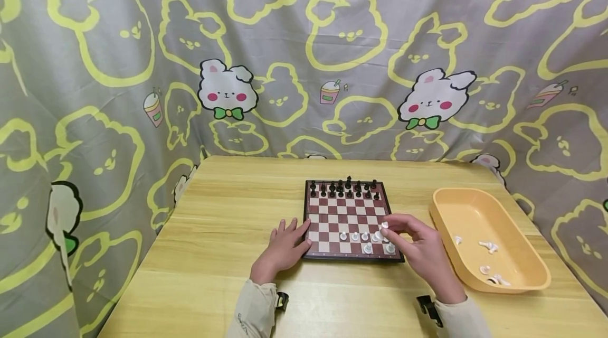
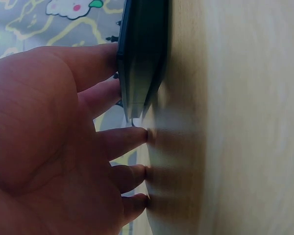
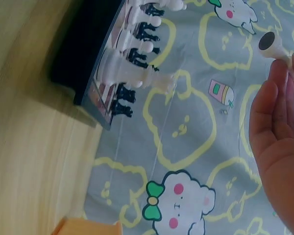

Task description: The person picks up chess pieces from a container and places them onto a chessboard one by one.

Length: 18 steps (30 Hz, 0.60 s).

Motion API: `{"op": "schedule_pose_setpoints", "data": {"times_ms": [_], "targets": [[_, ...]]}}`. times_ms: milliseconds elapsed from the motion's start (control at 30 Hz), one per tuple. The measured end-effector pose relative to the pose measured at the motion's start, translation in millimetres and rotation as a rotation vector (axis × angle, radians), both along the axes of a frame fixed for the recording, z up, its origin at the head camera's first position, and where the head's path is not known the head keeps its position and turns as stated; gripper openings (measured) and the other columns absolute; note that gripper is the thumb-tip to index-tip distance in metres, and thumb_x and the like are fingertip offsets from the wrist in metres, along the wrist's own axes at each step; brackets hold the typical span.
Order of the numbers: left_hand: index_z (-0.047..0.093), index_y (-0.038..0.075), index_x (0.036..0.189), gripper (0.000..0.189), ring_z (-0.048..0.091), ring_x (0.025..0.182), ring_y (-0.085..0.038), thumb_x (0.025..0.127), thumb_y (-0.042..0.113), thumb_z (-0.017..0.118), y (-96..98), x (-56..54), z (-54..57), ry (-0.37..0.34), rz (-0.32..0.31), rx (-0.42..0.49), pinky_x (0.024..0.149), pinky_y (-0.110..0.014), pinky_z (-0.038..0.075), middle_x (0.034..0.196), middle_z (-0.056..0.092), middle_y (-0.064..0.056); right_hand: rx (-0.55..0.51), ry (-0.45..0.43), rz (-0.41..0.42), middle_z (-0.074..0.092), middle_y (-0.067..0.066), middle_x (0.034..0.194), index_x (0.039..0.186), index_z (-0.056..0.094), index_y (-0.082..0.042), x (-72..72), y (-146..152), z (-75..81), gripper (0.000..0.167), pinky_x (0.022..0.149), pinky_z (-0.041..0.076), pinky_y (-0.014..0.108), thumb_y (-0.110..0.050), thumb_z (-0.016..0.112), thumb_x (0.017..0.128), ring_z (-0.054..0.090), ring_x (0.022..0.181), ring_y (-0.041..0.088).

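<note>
In the head view, a chessboard (image 1: pixel 328 218) lies on the table, with two rows of black chess pieces (image 1: pixel 349 186) along its far side. Several white chess pieces (image 1: pixel 355 236) stand at the near right of the board. My right hand (image 1: pixel 423 248) pinches a white chess piece (image 3: pixel 270 44) above the board's right side; its dark round base shows in the right wrist view. My left hand (image 1: pixel 283 250) rests at the board's left edge. Thumb and index finger touch the board's side (image 2: pixel 142 63), while the other fingertips meet the tabletop in the left wrist view.
An orange tray (image 1: pixel 439 222) stands right of the board, with several white chess pieces (image 1: pixel 489 246) lying in it. The wooden table (image 1: pixel 214 211) ends at a patterned grey curtain (image 1: pixel 285 132) behind and at both sides.
</note>
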State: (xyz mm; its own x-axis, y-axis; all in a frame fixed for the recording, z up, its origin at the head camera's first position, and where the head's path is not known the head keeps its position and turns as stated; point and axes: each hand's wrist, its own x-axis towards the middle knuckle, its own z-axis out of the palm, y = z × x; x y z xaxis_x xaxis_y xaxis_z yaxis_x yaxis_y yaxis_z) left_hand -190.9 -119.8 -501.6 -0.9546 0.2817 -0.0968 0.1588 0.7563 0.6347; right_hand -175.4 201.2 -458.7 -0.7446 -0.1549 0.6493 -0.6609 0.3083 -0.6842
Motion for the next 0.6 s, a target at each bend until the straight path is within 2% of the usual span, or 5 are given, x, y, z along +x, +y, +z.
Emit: {"op": "schedule_pose_setpoints", "data": {"times_ms": [200, 333, 600], "targets": [[0.044, 0.015, 0.159, 0.055, 0.01, 0.152, -0.056, 0.108, 0.033, 0.052, 0.2, 0.5, 0.1, 0.0, 0.004, 0.0, 0.121, -0.07, 0.008, 0.163, 0.03, -0.029, 0.077, 0.049, -0.012, 0.076, 0.006, 0.089, 0.105, 0.075, -0.003, -7.1, -6.7, 0.4, 0.035, 0.073, 0.056, 0.015, 0.016, 0.081, 0.077, 0.07, 0.078, 0.006], [0.044, 0.015, 0.159, 0.055, 0.01, 0.152, -0.057, 0.108, 0.034, 0.052, 0.5, 0.1, 0.6, 0.004, 0.004, -0.006, 0.12, -0.071, 0.009, 0.163, 0.031, -0.029, 0.13, 0.056, -0.001, 0.075, 0.001, 0.089, 0.106, 0.075, -0.007, -12.1, -11.5, 1.7, 0.033, 0.067, 0.054, 0.016, 0.011, 0.082, 0.079, 0.068, 0.075, 0.006], [0.045, 0.014, 0.158, 0.055, 0.011, 0.152, -0.057, 0.107, 0.033, 0.052, 0.6, -0.2, 0.5, 0.011, 0.001, -0.007, 0.12, -0.072, 0.009, 0.162, 0.032, -0.03, 0.155, 0.109, 0.032, 0.075, 0.0, 0.09, 0.105, 0.075, -0.006, -21.9, -23.7, -1.6, 0.032, 0.066, 0.054, 0.015, 0.01, 0.084, 0.078, 0.068, 0.075, 0.011]]}}
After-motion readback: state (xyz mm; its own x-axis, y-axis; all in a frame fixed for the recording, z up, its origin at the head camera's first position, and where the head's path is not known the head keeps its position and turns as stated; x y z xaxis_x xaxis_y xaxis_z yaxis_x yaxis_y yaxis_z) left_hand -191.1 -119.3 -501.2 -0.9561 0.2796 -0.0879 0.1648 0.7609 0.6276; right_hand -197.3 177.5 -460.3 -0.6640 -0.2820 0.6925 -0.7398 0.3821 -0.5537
